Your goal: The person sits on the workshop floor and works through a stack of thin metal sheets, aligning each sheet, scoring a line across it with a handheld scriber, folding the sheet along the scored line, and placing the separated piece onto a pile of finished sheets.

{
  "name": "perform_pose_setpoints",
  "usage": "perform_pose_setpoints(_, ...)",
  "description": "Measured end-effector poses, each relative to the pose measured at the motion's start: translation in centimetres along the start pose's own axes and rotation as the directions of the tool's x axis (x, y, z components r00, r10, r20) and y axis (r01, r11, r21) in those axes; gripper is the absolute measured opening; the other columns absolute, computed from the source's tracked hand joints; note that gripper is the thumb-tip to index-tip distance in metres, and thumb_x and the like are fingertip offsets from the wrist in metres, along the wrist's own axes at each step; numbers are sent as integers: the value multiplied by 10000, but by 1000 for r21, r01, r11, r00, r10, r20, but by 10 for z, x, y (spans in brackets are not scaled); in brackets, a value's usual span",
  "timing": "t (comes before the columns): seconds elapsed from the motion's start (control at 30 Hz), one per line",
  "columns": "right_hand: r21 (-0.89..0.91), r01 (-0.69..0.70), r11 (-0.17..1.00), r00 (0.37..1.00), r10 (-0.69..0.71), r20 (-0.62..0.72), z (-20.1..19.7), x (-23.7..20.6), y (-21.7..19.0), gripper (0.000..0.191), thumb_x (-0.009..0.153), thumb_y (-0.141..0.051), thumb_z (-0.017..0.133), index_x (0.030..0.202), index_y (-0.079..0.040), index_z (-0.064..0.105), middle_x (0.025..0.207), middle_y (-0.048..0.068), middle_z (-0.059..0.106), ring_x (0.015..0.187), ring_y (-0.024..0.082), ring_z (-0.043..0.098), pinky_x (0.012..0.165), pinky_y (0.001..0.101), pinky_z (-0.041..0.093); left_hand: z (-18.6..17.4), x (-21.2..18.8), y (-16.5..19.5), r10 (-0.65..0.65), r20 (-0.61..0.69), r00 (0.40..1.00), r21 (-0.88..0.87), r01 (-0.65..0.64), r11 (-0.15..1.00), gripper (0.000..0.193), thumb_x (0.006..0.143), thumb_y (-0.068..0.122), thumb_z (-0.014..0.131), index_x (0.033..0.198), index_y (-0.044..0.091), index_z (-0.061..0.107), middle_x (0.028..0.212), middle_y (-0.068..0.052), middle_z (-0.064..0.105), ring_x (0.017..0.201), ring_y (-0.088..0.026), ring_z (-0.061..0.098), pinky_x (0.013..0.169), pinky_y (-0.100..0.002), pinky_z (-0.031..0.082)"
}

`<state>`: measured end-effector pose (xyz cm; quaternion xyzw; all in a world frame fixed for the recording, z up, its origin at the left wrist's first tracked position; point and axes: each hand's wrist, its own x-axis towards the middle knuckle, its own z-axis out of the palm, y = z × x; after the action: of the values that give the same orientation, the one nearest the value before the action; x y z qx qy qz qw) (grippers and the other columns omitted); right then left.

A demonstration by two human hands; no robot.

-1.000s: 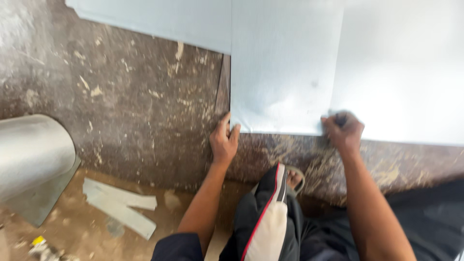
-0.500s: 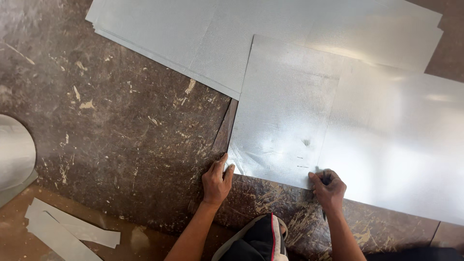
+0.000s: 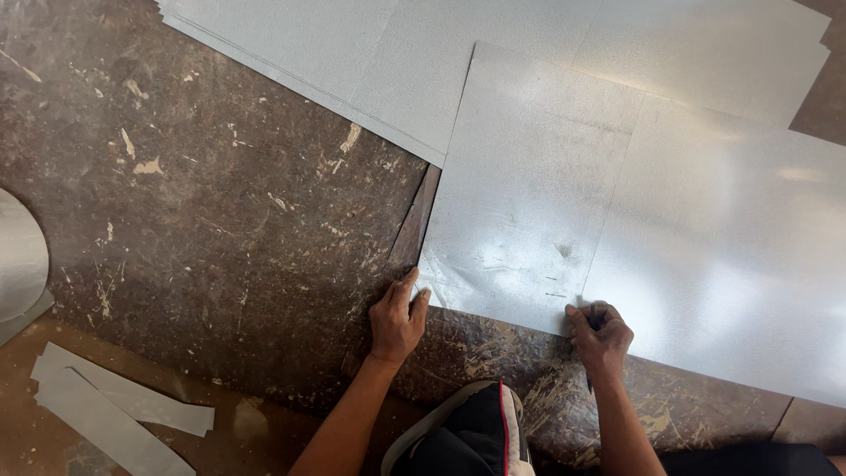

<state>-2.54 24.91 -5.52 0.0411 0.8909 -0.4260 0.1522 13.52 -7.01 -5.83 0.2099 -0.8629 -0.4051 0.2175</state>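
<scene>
Head view looks down on a dark, scuffed floor [image 3: 220,229] where several sheets of grey metal lie overlapping from twelve o'clock to three o'clock. I count at least four: two or more stacked along the top, one square sheet [image 3: 529,203] in the middle, one wider sheet [image 3: 731,256] lapping over its right side. Marking looks barely begun, as I judge it: only two short dark dashes [image 3: 553,286] show on the square sheet near its lower edge, and no sheet here shows a cut or a fold.

Two offcut strips [image 3: 115,410] lie at eight o'clock, and part of one curved metal piece [image 3: 19,256] sits at nine o'clock. At six o'clock a black shoe [image 3: 471,436] with a red stripe shows (one only).

Left hand [image 3: 397,319] lies flat and unclenched, pressing the square sheet's lower left corner. Right hand [image 3: 601,337] is clenched around a thin dark marking tool [image 3: 589,381], at the sheet's lower edge.
</scene>
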Motion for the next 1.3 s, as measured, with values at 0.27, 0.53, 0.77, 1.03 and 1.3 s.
perform_pose_setpoints(0.27,4,-39,999,999,39,10,0,1,-4,211,894,-183,791,922,6,702,753,99,720,591,130,671,488,291,553,2,-1,-3,-2,-5,1000,10,3,1000,401,993,187,684,1331,-19,620,1021,-215,727,866,-325,748,675,-406,632)
perform_pose_setpoints(0.53,-476,35,878,993,25,119,-5,22,13,423,818,-449,825,894,-35,781,815,179,740,735,321,715,715,465,554,-2,-8,1,-8,33,999,117,4,993,426,993,258,702,1323,-5,644,895,-144,687,706,-262,664,627,-415,553)
perform_pose_setpoints(0.77,-385,-153,910,982,185,46,7,12,15,168,851,-98,664,687,-66,643,621,61,652,490,139,570,431,343,490,-23,2,11,-50,232,972,302,-23,953,357,991,190,731,1313,46,673,704,-22,671,535,-100,585,455,-324,495)
perform_pose_setpoints(1.03,-359,-71,931,997,67,-24,7,5,-3,186,758,-182,761,693,-28,679,677,170,679,611,327,672,577,463,545,77,70,81,169,290,942,85,-201,976,501,977,158,791,1423,136,563,1364,-85,626,1295,-280,603,1085,-462,532)
perform_pose_setpoints(1.3,-290,-38,956,992,0,-129,3,13,-15,246,824,-248,744,745,-22,693,710,227,672,675,414,664,645,498,547,199,167,166,-26,652,758,567,-465,680,1174,637,515,926,1523,31,327,1439,-93,434,1340,-298,402,1040,-560,432)
